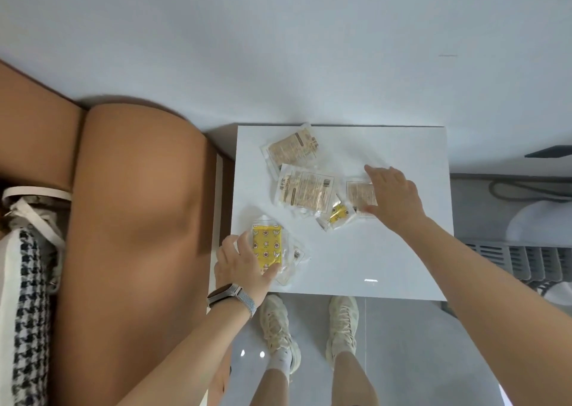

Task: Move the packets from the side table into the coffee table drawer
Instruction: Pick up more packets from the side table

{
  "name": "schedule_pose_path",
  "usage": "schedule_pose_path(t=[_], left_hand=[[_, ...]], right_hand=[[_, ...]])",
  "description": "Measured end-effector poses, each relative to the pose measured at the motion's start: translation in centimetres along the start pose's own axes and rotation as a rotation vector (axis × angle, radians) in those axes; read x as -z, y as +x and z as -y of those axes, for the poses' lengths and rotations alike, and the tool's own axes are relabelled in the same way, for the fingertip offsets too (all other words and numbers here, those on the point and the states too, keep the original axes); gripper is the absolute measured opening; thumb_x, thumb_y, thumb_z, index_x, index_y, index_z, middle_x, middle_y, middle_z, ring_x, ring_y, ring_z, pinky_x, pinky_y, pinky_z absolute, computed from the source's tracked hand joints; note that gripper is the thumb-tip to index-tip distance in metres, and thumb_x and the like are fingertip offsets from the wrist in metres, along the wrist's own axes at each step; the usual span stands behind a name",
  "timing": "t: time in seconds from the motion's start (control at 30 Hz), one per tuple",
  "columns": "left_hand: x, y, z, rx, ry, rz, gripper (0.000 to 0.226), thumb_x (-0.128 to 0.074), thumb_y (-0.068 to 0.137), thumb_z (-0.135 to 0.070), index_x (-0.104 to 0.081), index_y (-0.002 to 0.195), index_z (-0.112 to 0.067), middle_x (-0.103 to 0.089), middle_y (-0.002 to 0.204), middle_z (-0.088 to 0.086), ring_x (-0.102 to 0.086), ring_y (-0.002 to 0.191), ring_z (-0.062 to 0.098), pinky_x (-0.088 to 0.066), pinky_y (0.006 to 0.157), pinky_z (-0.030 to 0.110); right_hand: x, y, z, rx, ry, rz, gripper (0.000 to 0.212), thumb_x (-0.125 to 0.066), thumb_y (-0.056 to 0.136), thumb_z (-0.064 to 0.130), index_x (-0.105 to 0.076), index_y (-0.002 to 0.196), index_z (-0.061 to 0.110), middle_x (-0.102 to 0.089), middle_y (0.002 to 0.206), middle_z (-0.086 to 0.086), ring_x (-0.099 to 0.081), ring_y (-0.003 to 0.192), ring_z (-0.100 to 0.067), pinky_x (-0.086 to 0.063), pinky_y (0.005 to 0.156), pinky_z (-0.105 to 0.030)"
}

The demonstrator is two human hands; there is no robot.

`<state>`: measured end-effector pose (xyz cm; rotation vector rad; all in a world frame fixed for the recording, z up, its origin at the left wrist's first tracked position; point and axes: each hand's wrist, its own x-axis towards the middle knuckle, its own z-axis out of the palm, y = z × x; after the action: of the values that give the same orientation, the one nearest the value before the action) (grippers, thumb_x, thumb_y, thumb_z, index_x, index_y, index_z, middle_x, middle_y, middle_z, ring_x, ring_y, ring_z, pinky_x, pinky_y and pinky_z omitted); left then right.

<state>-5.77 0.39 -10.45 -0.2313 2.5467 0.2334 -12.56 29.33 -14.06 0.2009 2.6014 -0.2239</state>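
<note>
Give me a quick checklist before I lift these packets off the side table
1. Left hand grips the yellow packet: ok.
2. Right hand on the pale packet: ok; firm grip: cannot tell.
3. Packets left lying on the side table, large packet, top packet, small yellow packet: not ok.
4. Coffee table drawer open: cannot tell, out of view.

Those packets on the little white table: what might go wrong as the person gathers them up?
The left hand grips the yellow patterned packet at the side table corner, over another clear packet; lifting could drag that one off the edge. The right hand lies spread on a beige packet beside a small yellow packet, which it could nudge. Glossy wrappers may slip if several are carried together.
</note>
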Motion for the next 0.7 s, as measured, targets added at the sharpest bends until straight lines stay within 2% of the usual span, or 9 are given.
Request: schedule_pose_path(t=[0.13,0.23,0.33,0.4,0.5,0.6,0.7], left_hand=[[-1.6,1.4,-0.4,0.210,-0.233,0.009,0.083,-0.069,0.073,-0.056,-0.038,0.135,-0.009,-0.035,0.138,0.012,-0.034,0.126,0.031,-0.035,0.099,0.036],[-2.6,1.3,-1.2,0.213,-0.181,0.055,0.084,-0.066,0.068,-0.066,-0.043,0.127,-0.010,-0.040,0.130,0.009,-0.039,0.120,0.027,-0.043,0.094,0.036],[-3.0,1.1,-1.9,0.222,-0.108,0.004,0.084,-0.066,0.066,-0.064,-0.041,0.125,-0.010,-0.042,0.125,0.007,-0.045,0.113,0.026,-0.045,0.082,0.034],[-3.0,1.4,-2.1,0.255,-0.159,-0.032,0.080,-0.072,0.063,-0.058,-0.044,0.119,-0.008,-0.049,0.119,0.007,-0.051,0.107,0.027,-0.045,0.078,0.033],[-2.7,2.1,-1.8,0.309,-0.433,0.020,0.061,-0.078,0.065,-0.042,-0.043,0.105,-0.012,-0.060,0.096,0.001,-0.062,0.088,0.026,-0.047,0.067,0.031],[-2.0,1.7,-1.9,0.259,-0.635,-0.022,0.032,-0.073,0.078,-0.034,-0.055,0.090,-0.011,-0.061,0.078,-0.003,-0.060,0.078,0.021,-0.040,0.056,0.023],[-1.1,0.8,-1.6,0.218,-0.874,-0.005,0.017,-0.065,0.087,-0.035,-0.060,0.081,-0.020,-0.064,0.078,-0.005,-0.062,0.082,0.018,-0.044,0.064,0.018]], right_hand=[[-0.4,0.0,-0.6,-0.072,0.000,-0.038,0.078,-0.065,0.080,0.058,-0.033,0.143,0.026,-0.050,0.128,-0.007,-0.040,0.123,-0.032,-0.034,0.100,-0.043],[-0.2,-0.7,-1.5,-0.123,0.003,-0.020,0.069,-0.066,0.076,0.060,-0.043,0.130,0.025,-0.062,0.105,-0.005,-0.054,0.107,-0.030,-0.039,0.089,-0.040],[-0.2,-1.8,-2.0,-0.200,0.208,0.006,0.036,-0.070,0.075,0.045,-0.056,0.098,0.020,-0.062,0.083,0.001,-0.059,0.085,-0.028,-0.044,0.074,-0.037],[-0.2,-2.7,-2.1,-0.251,0.366,-0.003,0.026,-0.067,0.080,0.043,-0.057,0.078,0.019,-0.062,0.075,-0.003,-0.059,0.078,-0.028,-0.045,0.064,-0.034],[0.1,-4.5,-2.2,-0.294,0.626,-0.035,0.023,-0.066,0.086,0.041,-0.059,0.080,0.020,-0.062,0.070,0.003,-0.058,0.075,-0.025,-0.040,0.061,-0.029],[0.6,-6.5,-2.1,-0.382,0.978,-0.042,0.020,-0.072,0.083,0.039,-0.066,0.086,0.021,-0.070,0.082,0.002,-0.065,0.082,-0.021,-0.051,0.074,-0.032],[0.4,-8.2,-1.3,-0.464,1.265,-0.021,0.016,-0.075,0.081,0.033,-0.067,0.087,0.021,-0.073,0.093,-0.003,-0.069,0.089,-0.024,-0.054,0.080,-0.037]])
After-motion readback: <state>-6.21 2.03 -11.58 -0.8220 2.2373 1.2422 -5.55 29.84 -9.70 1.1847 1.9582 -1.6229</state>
